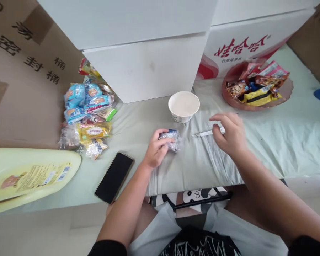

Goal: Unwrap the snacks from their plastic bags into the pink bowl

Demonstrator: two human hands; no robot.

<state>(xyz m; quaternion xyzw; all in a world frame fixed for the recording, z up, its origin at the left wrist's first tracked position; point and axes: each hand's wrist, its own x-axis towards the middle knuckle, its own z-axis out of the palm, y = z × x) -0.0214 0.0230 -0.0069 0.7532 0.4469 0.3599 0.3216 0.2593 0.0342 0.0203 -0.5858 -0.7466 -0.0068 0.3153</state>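
Note:
My left hand (156, 150) is closed around a small snack packet (173, 141) in crinkled clear wrapping with some blue on it, at the middle of the cloth. My right hand (230, 132) is over the handle end of a slim white utility knife (204, 134), thumb and fingers apart. The knife's blade end points left, toward the packet. Part of its handle is hidden behind my right hand, and whether they touch I cannot tell. Just beyond the packet stands a white paper bowl (184, 105), upright.
Several wrapped snacks (89, 103) are heaped at the left against a cardboard box (29, 89). A phone (114, 176) lies near the front edge beside a pale yellow bottle (34, 177). A pink bowl (285, 94) of snacks stands at right. White boxes (144, 67) block the back.

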